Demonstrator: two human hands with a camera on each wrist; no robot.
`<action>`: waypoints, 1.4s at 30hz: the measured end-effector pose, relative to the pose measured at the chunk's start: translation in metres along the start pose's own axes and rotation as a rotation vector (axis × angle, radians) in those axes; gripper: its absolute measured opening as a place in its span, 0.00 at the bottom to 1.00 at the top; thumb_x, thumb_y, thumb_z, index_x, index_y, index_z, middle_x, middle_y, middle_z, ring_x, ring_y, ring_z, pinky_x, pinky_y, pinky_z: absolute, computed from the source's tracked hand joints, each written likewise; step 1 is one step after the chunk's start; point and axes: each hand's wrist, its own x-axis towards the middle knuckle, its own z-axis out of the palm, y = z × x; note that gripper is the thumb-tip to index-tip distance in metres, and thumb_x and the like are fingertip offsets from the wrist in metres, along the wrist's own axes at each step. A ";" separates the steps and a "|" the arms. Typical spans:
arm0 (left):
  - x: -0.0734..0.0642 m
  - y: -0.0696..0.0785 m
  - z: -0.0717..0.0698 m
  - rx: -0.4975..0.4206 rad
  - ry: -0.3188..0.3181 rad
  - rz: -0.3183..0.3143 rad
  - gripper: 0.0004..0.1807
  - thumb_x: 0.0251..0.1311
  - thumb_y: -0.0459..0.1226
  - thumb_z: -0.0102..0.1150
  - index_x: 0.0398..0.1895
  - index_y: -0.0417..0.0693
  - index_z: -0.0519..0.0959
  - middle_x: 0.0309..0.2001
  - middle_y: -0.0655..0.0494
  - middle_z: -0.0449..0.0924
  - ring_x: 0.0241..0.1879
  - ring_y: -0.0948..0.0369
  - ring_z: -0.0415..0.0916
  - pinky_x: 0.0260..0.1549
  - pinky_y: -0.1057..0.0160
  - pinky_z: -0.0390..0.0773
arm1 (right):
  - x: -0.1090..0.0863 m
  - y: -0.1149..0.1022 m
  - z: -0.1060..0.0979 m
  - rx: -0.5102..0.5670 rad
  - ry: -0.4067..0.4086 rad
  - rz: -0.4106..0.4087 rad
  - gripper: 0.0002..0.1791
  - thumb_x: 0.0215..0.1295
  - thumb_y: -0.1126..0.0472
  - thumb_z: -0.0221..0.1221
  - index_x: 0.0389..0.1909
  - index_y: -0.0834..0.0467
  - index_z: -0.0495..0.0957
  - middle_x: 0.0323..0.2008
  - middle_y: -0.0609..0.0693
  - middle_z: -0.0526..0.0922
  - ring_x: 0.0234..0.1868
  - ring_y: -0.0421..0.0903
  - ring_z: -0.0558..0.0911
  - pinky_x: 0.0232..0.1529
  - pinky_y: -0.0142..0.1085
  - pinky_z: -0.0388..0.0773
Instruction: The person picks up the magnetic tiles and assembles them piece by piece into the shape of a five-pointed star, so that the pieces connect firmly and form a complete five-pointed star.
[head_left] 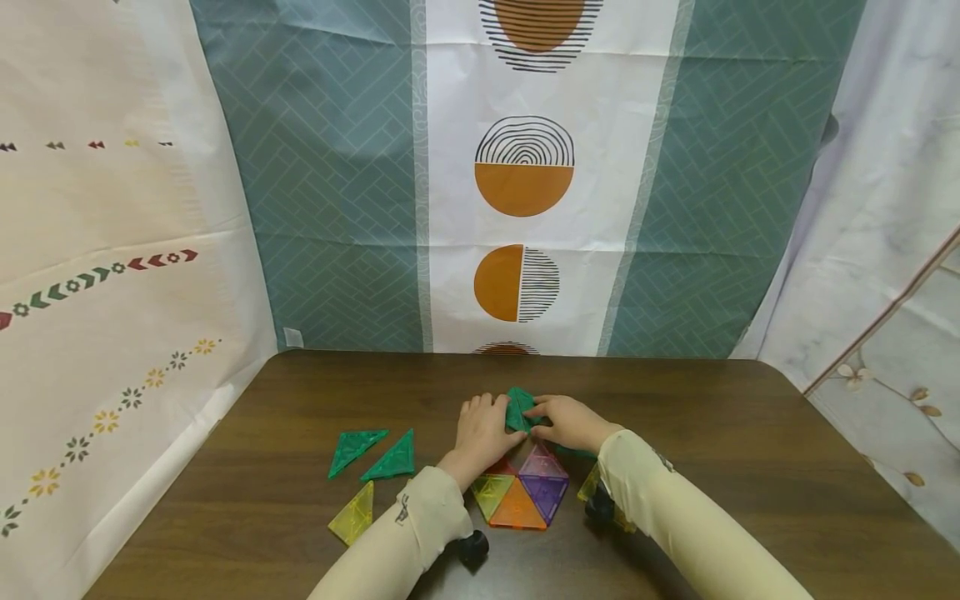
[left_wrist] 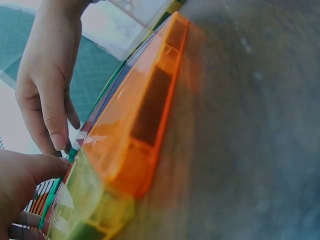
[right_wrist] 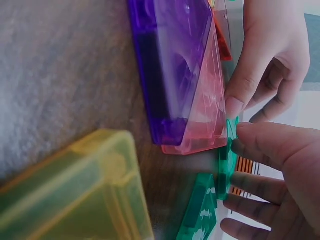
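Note:
Two green triangular magnetic tiles lie side by side at the far edge of a cluster of coloured triangle tiles. My left hand grips them from the left, its thumb at their near corner. From the right, my right hand holds the same green pair between thumb and fingers. Nearer me, the cluster shows an orange tile, a purple tile, a pink tile, a yellow-green tile and a red tile partly hidden by the left hand.
Two loose green triangles and a yellow triangle lie on the brown table to the left. Under the right forearm, a yellow tile and a green tile are partly covered. Patterned cloths hang behind and at both sides.

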 end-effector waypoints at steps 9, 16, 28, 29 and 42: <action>0.000 -0.001 -0.002 0.002 -0.022 -0.004 0.31 0.51 0.54 0.69 0.54 0.48 0.76 0.45 0.47 0.78 0.47 0.51 0.73 0.54 0.52 0.70 | 0.004 0.004 0.002 0.021 -0.017 0.028 0.20 0.67 0.58 0.59 0.58 0.60 0.77 0.64 0.64 0.72 0.65 0.61 0.71 0.65 0.53 0.68; -0.003 -0.003 -0.010 -0.021 -0.031 0.021 0.33 0.51 0.54 0.69 0.57 0.48 0.74 0.47 0.46 0.78 0.49 0.50 0.73 0.56 0.51 0.71 | -0.001 0.008 -0.005 0.042 0.022 0.025 0.20 0.67 0.57 0.58 0.58 0.58 0.77 0.63 0.61 0.73 0.65 0.59 0.71 0.65 0.53 0.68; -0.013 0.002 -0.040 -0.028 -0.002 0.080 0.33 0.54 0.52 0.67 0.61 0.50 0.72 0.53 0.47 0.77 0.53 0.50 0.73 0.58 0.50 0.70 | -0.009 -0.003 -0.016 0.059 0.085 0.010 0.21 0.68 0.56 0.57 0.60 0.59 0.75 0.64 0.61 0.72 0.66 0.60 0.70 0.65 0.56 0.67; -0.014 0.003 -0.043 -0.029 0.001 0.086 0.33 0.54 0.52 0.67 0.61 0.50 0.72 0.53 0.47 0.77 0.54 0.50 0.73 0.59 0.50 0.70 | -0.010 -0.004 -0.017 0.062 0.092 0.009 0.22 0.68 0.56 0.57 0.60 0.59 0.75 0.64 0.61 0.72 0.66 0.60 0.70 0.65 0.56 0.67; -0.038 -0.007 -0.079 -0.092 0.086 0.163 0.33 0.54 0.50 0.68 0.62 0.51 0.72 0.55 0.50 0.77 0.56 0.51 0.73 0.61 0.49 0.70 | -0.024 -0.035 -0.030 0.053 0.236 -0.079 0.21 0.67 0.56 0.58 0.59 0.58 0.76 0.58 0.56 0.78 0.59 0.56 0.77 0.59 0.52 0.74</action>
